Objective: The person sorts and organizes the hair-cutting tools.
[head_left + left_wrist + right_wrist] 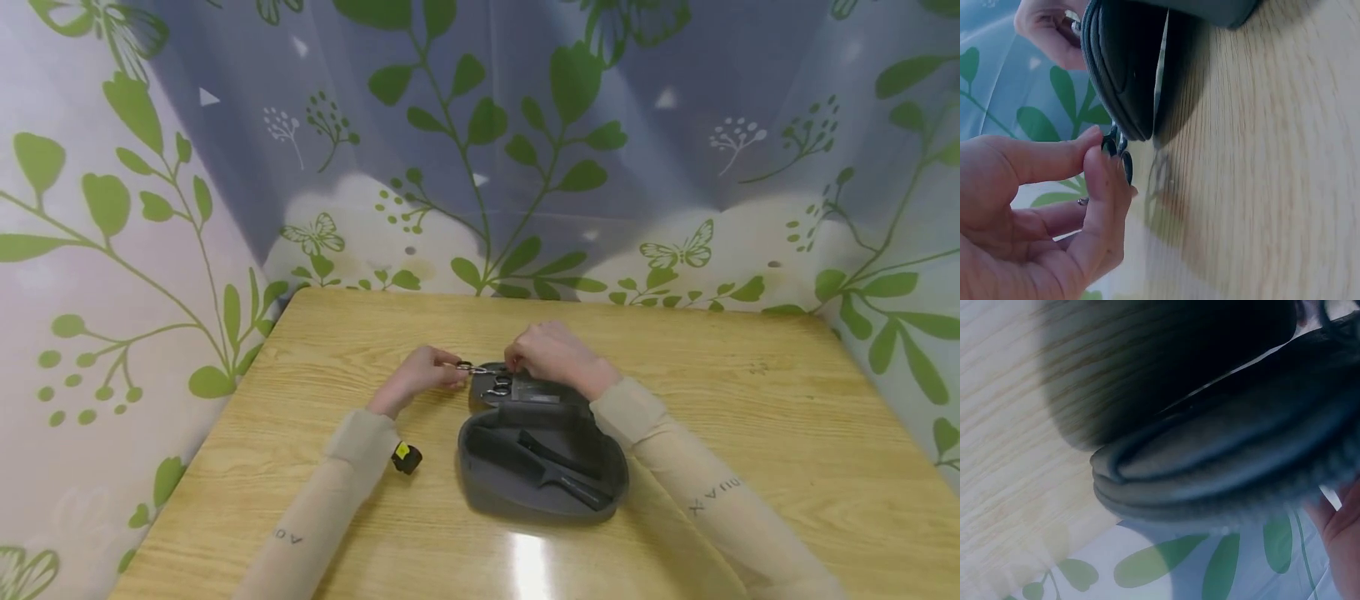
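Note:
A dark grey zip case lies unfolded on the table, its lid on the far side. My left hand pinches the finger loops of metal scissors, whose blades reach over the lid. In the left wrist view, thumb and fingertips hold the black-lined loops beside the lid's edge. Bent over the lid's far edge, my right hand grips there with curled fingers, near the blade end; its fingertips are partly hidden. A second pair of scissors lies in the lid, left of a clear pocket.
In the case's near half lie a black comb and another long black item. A small black object with a yellow label sits left of the case, beside my left sleeve. A patterned curtain hangs behind the wooden table.

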The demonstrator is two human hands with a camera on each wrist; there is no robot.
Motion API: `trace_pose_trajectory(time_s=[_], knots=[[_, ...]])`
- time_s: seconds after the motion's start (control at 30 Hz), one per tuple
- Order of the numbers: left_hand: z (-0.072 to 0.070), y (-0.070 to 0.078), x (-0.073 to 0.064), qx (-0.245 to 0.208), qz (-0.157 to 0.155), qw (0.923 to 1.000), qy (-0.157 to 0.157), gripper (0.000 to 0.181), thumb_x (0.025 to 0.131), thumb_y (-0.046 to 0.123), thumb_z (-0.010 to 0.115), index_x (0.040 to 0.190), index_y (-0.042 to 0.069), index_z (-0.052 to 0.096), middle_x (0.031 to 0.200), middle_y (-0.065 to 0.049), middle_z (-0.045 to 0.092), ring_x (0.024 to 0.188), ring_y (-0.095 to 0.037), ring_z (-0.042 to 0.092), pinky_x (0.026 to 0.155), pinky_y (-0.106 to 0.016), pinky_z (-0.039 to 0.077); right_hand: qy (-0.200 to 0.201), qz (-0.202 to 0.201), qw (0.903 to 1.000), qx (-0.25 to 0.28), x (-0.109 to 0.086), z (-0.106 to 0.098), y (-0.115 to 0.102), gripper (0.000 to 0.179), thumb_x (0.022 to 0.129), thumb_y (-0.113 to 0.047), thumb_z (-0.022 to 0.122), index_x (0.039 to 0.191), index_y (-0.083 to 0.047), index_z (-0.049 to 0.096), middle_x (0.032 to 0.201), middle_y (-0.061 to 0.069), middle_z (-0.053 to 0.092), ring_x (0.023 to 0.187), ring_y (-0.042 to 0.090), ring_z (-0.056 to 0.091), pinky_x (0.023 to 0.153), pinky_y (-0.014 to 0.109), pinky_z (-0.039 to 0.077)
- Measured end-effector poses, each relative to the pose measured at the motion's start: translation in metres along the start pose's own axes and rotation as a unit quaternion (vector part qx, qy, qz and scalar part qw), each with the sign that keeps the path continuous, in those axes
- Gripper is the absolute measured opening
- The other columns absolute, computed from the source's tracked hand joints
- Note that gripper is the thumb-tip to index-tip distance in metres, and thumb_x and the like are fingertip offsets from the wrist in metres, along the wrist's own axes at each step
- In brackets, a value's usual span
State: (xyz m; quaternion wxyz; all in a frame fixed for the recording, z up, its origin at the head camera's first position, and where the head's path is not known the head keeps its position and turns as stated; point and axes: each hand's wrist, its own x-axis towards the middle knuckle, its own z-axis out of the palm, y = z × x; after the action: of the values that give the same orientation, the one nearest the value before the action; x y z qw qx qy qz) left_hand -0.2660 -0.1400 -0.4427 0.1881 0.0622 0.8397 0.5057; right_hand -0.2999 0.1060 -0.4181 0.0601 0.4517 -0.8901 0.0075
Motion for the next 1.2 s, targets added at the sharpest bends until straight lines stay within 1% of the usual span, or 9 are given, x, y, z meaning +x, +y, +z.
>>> trace_pose_trajectory(time_s=[0.13, 0.23, 0.43, 0.63, 0.77, 0.87, 0.93, 1.1, 1.2], knots=[[0.005, 0.006, 0.000, 0.052, -0.010, 0.9984, 0.022, 0.043, 0.096, 0.019, 0.071, 0.132, -0.005, 0.064, 0.129, -0.019, 0.067, 0.102, -0.026, 0.072, 0.095, -0.041, 0.056, -0.003, 0.005, 1.0000, 0.001, 0.000, 0.000, -0.002, 0.020, 0.089, -0.004, 0.072, 0.084, -0.022, 0.078, 0.082, -0.009, 0.074, 0.068, 0.011, 0.066, 0.061, 0.034, 0.055], [0.009, 0.010, 0.002, 0.083, -0.020, 0.9960, 0.029, 0.042, 0.094, 0.022, 0.073, 0.130, 0.000, 0.067, 0.126, -0.015, 0.070, 0.099, -0.023, 0.072, 0.094, -0.041, 0.056, 0.003, -0.002, 1.0000, -0.004, -0.001, 0.000, -0.003, 0.020, 0.088, -0.004, 0.072, 0.083, -0.022, 0.077, 0.082, -0.009, 0.074, 0.067, 0.012, 0.066, 0.061, 0.035, 0.055], [0.016, 0.016, 0.004, 0.103, -0.033, 0.9933, 0.041, 0.039, 0.092, 0.022, 0.076, 0.126, 0.003, 0.071, 0.121, -0.012, 0.072, 0.092, -0.020, 0.073, 0.092, -0.040, 0.056, 0.012, -0.008, 0.9996, -0.026, -0.001, 0.000, -0.006, 0.021, 0.088, -0.003, 0.073, 0.081, -0.023, 0.077, 0.081, -0.010, 0.074, 0.063, 0.010, 0.064, 0.058, 0.033, 0.054], [0.020, 0.022, 0.008, 0.143, -0.014, 0.9890, 0.036, 0.040, 0.091, 0.024, 0.078, 0.124, 0.002, 0.072, 0.121, -0.014, 0.072, 0.087, -0.019, 0.074, 0.092, -0.039, 0.056, 0.023, -0.025, 0.9985, -0.044, 0.001, -0.001, -0.010, 0.022, 0.086, -0.003, 0.075, 0.079, -0.023, 0.076, 0.079, -0.009, 0.073, 0.062, 0.011, 0.064, 0.057, 0.032, 0.054], [0.019, 0.024, 0.008, 0.188, 0.004, 0.9815, 0.037, 0.040, 0.088, 0.031, 0.081, 0.119, 0.006, 0.076, 0.115, -0.009, 0.075, 0.097, -0.022, 0.072, 0.091, -0.040, 0.056, 0.018, -0.013, 0.9993, -0.030, 0.002, -0.001, -0.010, 0.022, 0.087, -0.003, 0.075, 0.080, -0.023, 0.077, 0.080, -0.009, 0.073, 0.064, 0.011, 0.064, 0.058, 0.032, 0.054], [0.016, 0.024, 0.007, 0.212, 0.026, 0.9767, 0.025, 0.039, 0.087, 0.033, 0.082, 0.116, 0.007, 0.077, 0.116, -0.009, 0.075, 0.106, -0.025, 0.069, 0.090, -0.040, 0.056, 0.015, -0.013, 0.9996, -0.021, 0.002, -0.001, -0.010, 0.022, 0.087, -0.002, 0.074, 0.079, -0.023, 0.077, 0.079, -0.009, 0.073, 0.063, 0.011, 0.064, 0.057, 0.032, 0.054], [0.014, 0.024, 0.006, 0.208, 0.032, 0.9775, 0.015, 0.038, 0.088, 0.031, 0.081, 0.116, 0.006, 0.077, 0.118, -0.010, 0.074, 0.110, -0.027, 0.068, 0.092, -0.040, 0.056, 0.017, -0.018, 0.9996, -0.017, 0.002, -0.001, -0.010, 0.022, 0.086, -0.001, 0.074, 0.079, -0.023, 0.077, 0.079, -0.009, 0.073, 0.063, 0.011, 0.063, 0.057, 0.032, 0.053], [0.009, 0.025, 0.004, 0.185, 0.027, 0.9824, -0.002, 0.033, 0.090, 0.020, 0.079, 0.119, 0.005, 0.075, 0.122, -0.012, 0.072, 0.114, -0.027, 0.067, 0.097, -0.041, 0.054, 0.020, -0.017, 0.9996, -0.008, 0.002, 0.001, -0.008, 0.022, 0.085, -0.002, 0.074, 0.080, -0.023, 0.077, 0.079, -0.009, 0.073, 0.062, 0.011, 0.062, 0.057, 0.033, 0.053], [0.009, 0.027, 0.005, 0.192, 0.031, 0.9809, -0.009, 0.029, 0.093, 0.017, 0.075, 0.120, 0.005, 0.075, 0.124, -0.012, 0.071, 0.117, -0.028, 0.066, 0.099, -0.042, 0.053, 0.016, -0.011, 0.9998, -0.006, 0.002, 0.004, -0.006, 0.021, 0.087, -0.003, 0.075, 0.081, -0.024, 0.077, 0.079, -0.010, 0.072, 0.061, 0.009, 0.060, 0.055, 0.032, 0.051]])
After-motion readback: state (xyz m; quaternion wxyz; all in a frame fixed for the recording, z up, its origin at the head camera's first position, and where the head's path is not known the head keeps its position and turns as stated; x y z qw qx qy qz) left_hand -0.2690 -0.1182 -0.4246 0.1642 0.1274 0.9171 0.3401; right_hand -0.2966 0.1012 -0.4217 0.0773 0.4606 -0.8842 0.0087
